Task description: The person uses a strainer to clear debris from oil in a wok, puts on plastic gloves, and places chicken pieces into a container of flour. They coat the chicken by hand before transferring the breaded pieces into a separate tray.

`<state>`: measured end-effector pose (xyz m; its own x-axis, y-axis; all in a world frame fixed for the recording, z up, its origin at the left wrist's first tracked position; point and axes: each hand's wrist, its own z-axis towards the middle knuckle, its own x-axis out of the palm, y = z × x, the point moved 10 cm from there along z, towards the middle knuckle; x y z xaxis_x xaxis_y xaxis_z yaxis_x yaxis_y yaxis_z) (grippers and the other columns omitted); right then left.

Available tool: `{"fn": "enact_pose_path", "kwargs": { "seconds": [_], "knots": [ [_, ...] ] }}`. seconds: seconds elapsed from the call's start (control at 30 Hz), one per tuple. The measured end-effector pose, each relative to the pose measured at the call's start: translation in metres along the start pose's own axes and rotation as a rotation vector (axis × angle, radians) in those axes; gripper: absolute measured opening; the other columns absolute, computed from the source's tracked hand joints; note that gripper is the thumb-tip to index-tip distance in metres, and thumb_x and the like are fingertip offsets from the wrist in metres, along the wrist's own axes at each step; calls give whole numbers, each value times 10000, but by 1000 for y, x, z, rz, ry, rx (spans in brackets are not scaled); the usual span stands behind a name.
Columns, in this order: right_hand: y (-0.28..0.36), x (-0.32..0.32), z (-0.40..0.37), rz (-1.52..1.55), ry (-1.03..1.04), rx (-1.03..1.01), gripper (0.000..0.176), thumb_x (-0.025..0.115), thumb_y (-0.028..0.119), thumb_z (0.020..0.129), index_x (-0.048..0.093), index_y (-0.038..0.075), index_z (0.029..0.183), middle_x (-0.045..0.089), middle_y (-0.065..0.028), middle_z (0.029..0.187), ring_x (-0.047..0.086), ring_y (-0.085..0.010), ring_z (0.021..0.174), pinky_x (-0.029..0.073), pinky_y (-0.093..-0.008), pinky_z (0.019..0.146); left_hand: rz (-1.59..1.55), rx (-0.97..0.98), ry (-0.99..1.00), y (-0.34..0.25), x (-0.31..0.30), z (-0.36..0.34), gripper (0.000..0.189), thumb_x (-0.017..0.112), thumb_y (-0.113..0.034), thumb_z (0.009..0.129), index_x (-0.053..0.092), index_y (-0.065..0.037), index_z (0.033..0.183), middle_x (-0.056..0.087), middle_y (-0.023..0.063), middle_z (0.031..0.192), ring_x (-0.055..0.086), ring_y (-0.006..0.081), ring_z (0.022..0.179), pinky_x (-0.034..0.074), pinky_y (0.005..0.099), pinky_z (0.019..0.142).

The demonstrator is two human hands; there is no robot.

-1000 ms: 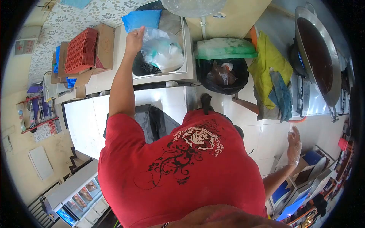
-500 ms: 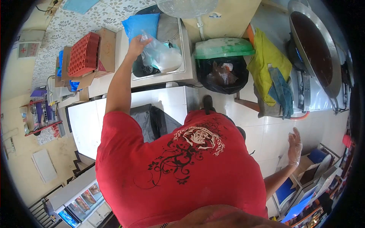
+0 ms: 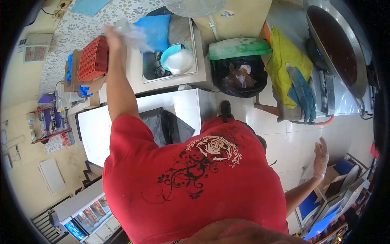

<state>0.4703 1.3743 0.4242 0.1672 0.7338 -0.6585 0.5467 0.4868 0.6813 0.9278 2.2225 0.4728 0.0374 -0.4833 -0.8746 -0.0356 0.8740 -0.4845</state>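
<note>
—Just this side of the sink (image 3: 170,77), what lies closest to the wearer?

—A red shirt (image 3: 195,179) with a black and white print, then a black plastic sheet (image 3: 166,125) on a white-tiled surface, and a dark shoe (image 3: 226,109) on the floor.

—And the hands?

—The right hand (image 3: 320,160), in a clear glove, is well to the right of the sink, open and raised with its fingers spread, holding nothing.

—The left?

—The left hand (image 3: 115,37) is just left of the sink, near the egg trays (image 3: 90,63). It grips a clear plastic bag (image 3: 135,36), though blur hides how the fingers close. The bag trails toward the sink, across the edge of a blue pack (image 3: 157,30).

—What sits in the sink itself?

—A turquoise bowl (image 3: 165,57) beside a rounded white item (image 3: 180,62); I can't tell whether that is inside it. The blue pack lies at the sink's far left.

—Farther off?

—Right of the sink stands a bin (image 3: 240,83) lined in black, its green lid (image 3: 239,49) tilted back. Beyond that, a yellow cloth (image 3: 284,67) and a blue-grey cloth (image 3: 301,92) hang together, then a wide wok (image 3: 335,46) holds something dark brown. Far left of the sink, a glass-fronted cabinet (image 3: 90,213) shows packed goods.
</note>
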Motion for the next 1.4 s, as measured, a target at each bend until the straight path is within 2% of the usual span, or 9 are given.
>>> {"fn": "enact_pose_path", "kwargs": {
  "seconds": [0.13,0.3,0.43,0.67,0.73,0.83,0.97,1.23,1.4],
  "knots": [
    [-44,4,6,25,74,27,485,575,236,1006,496,14,1429,596,-125,1310,543,-204,1153,419,-329,1010,196,-38,290,-5,159,-80,684,602,-567,915,411,-41,1308,618,169,929,622,290,986,496,405,827],
    [-71,-7,-12,68,107,131,496,575,238,998,492,11,1432,589,-151,1330,541,-222,1180,419,-340,1018,-287,-269,238,-8,98,-67,597,661,-192,825,374,-60,1332,578,142,957,599,258,877,486,384,785],
    [-92,-36,-24,14,-17,14,504,580,242,990,494,8,1428,599,-140,1273,546,-206,1124,419,-337,1007,-71,210,-181,-45,-3,-55,467,592,-78,877,414,-74,1309,578,82,848,545,155,645,473,327,548],
    [-145,-41,-43,200,-10,102,502,582,255,992,497,2,1417,613,-104,1148,543,-164,1032,422,-290,948,-547,204,-847,-50,-88,-112,257,472,-176,1035,519,29,1183,626,126,944,639,187,768,539,351,644],
    [-168,-31,-44,277,-11,97,495,599,259,988,507,8,1405,606,-73,1070,527,-128,966,431,-264,891,223,230,-311,66,54,-57,401,426,-280,1044,505,19,1299,581,217,1177,593,298,1071,490,416,877],
    [-155,-29,-49,146,38,150,488,603,261,988,513,22,1404,593,-50,1040,516,-122,937,436,-269,882,-223,-236,82,20,177,-119,837,429,-629,994,333,17,1518,373,223,1549,421,352,1372,355,423,1103],
    [-180,-51,-44,223,14,137,515,591,252,991,486,16,1436,577,-110,1320,544,-174,1107,452,-322,941,-522,-362,-74,2,120,-105,717,595,-400,902,380,-25,1474,569,177,1275,543,266,1077,430,404,936],
    [-164,-47,-56,229,-16,159,476,596,203,985,500,21,1415,575,-52,1060,524,-128,968,452,-299,918,-412,61,-586,-119,-117,-121,296,541,-89,913,616,-24,1192,668,89,877,618,150,748,515,328,644],
    [-150,-18,-48,199,16,113,505,589,228,978,490,17,1426,613,-83,1117,551,-161,1019,457,-315,920,-673,185,-480,-150,-33,-164,295,487,-42,940,575,-12,1220,689,88,959,658,151,818,532,282,735]
  ]
}}
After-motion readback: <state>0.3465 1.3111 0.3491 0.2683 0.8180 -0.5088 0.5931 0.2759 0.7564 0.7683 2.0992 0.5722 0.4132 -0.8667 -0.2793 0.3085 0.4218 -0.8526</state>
